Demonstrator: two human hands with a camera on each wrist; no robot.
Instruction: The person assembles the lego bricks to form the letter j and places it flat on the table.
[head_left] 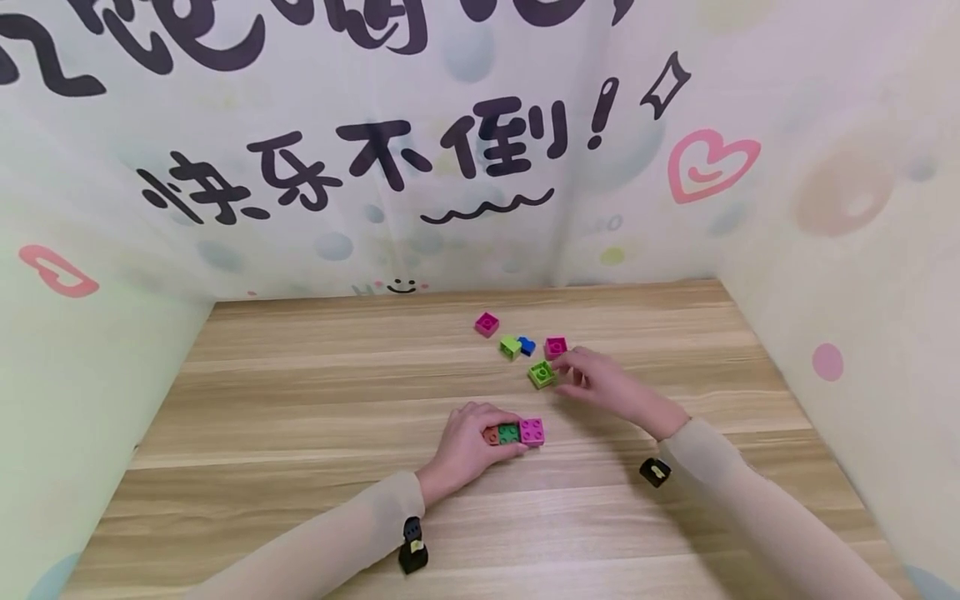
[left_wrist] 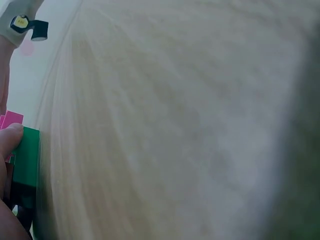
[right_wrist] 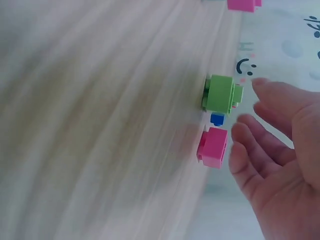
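Observation:
In the head view, my left hand (head_left: 468,446) grips a row of toy building bricks between thumb and fingers. The row shows an orange brick (head_left: 491,436), a green brick (head_left: 508,433) and a pink brick (head_left: 532,431) at its right end. Whether they are joined underneath I cannot tell. My right hand (head_left: 600,383) hovers beside a lime green brick (head_left: 542,374) with its hollow underside up. In the right wrist view its thumb and fingers are apart, with nothing between them. A magenta brick (head_left: 556,347) lies just behind the lime green one.
Farther back lie another magenta brick (head_left: 487,323), a yellow-green brick (head_left: 510,347) and a blue brick (head_left: 527,345) close against it. All are on a wooden table (head_left: 300,400), with printed cloth walls (head_left: 360,242) at its back and sides.

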